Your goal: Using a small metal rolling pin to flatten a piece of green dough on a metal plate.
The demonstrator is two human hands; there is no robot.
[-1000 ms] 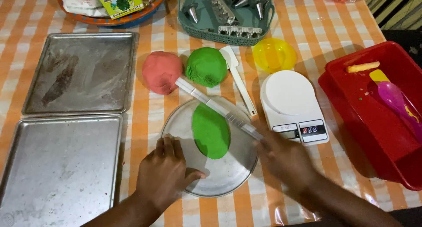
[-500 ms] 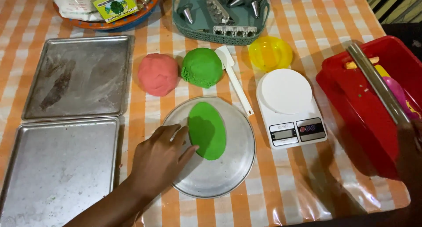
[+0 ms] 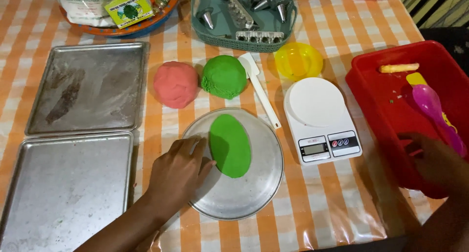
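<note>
Your left hand [image 3: 178,176] lies flat and open on the round silver metal plate [image 3: 254,203], fingertips just touching the nine o'clock edge of the flattened oval of green dough [image 3: 230,145] that sits slightly left of the plate's centre. It grips nothing. Your right hand [image 3: 432,161], blurred at the plate's three o'clock, reaches into the red plastic tub [image 3: 371,93]; whether it is closed on anything, you cannot tell from this view.

The oval looks rolled smooth and even, so flattening this portion seems done. Much appears left: a round ball of green dough [image 3: 224,76] and a round ball of pink dough [image 3: 176,84] wait untouched at the plate's twelve and eleven o'clock, and the two rectangular metal baking trays [image 3: 68,188] at nine o'clock carry only flour smears, no shaped pieces.

A white digital kitchen scale [image 3: 320,116] stands between plate and tub, a white plastic scraper [image 3: 261,88] lies beside it, and a small yellow plastic bowl [image 3: 298,60] sits at the scale's twelve o'clock. In the tub rest a purple plastic spoon [image 3: 435,108] and a small orange stick [image 3: 399,67]. A grey-green basket of metal piping nozzles [image 3: 244,12] stands at the table's far edge.
</note>
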